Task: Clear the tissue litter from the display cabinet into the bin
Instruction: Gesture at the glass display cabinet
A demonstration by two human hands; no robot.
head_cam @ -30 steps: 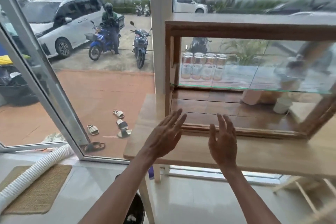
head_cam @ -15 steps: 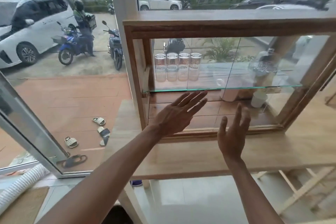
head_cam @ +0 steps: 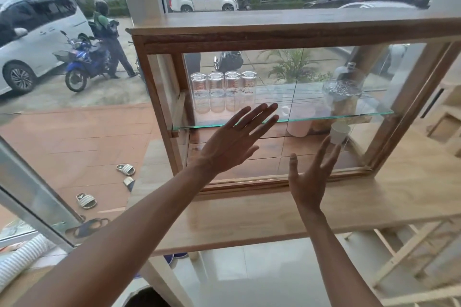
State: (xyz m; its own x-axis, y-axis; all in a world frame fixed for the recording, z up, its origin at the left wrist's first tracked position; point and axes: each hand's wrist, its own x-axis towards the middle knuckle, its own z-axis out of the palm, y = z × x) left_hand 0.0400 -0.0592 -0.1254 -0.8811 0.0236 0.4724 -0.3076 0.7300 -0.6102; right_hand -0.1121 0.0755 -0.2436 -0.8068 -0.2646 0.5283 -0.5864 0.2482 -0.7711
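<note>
Both hands are raised in front of the display cabinet [head_cam: 274, 35], which stands on a wooden table [head_cam: 249, 217] by the window. The left hand [head_cam: 232, 144] is spread flat, fingers straight and slightly fanned, back toward the camera, its fingertips reaching up to the level of the glass shelf [head_cam: 324, 117]; it grips nothing, and whether it rests on the front glass pane cannot be told. The right hand [head_cam: 309, 182] is also fully open, edge-on with the thumb up and fingers stretched toward a small white cup [head_cam: 339, 132] on the cabinet floor (apart from it, with the pane seemingly between). It holds nothing either.

On the glass shelf stand four clear glasses [head_cam: 223, 92] in a row at the left and a glass dome [head_cam: 345, 82] at the right. A pale pink container [head_cam: 298, 124] sits below the shelf, just left of the white cup. No tissue litter can be made out inside the cabinet from this view
</note>
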